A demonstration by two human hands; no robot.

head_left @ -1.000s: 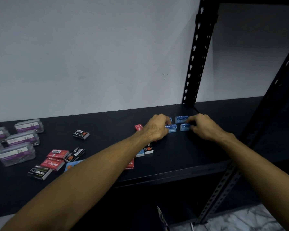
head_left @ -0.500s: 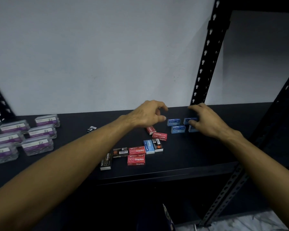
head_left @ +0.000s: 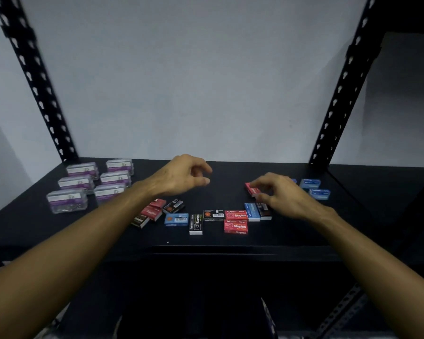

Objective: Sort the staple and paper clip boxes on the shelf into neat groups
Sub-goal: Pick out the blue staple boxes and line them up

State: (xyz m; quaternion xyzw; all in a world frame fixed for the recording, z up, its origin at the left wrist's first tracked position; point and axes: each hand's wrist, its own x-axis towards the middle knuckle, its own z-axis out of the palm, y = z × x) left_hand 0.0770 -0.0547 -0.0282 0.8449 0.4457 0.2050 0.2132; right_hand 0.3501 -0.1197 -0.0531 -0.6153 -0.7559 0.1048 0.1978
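Six clear paper clip boxes (head_left: 93,182) sit grouped far left. My right hand (head_left: 283,198) pinches a red staple box (head_left: 252,188) beside the blue boxes (head_left: 313,188); my left hand (head_left: 181,176) hovers loosely curled, empty. Next, the reds need gathering.

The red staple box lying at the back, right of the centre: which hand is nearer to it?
Right. The right hand is at the red staple box, fingertips on or just over it. The left hand hovers apart, well to its left, holding nothing.
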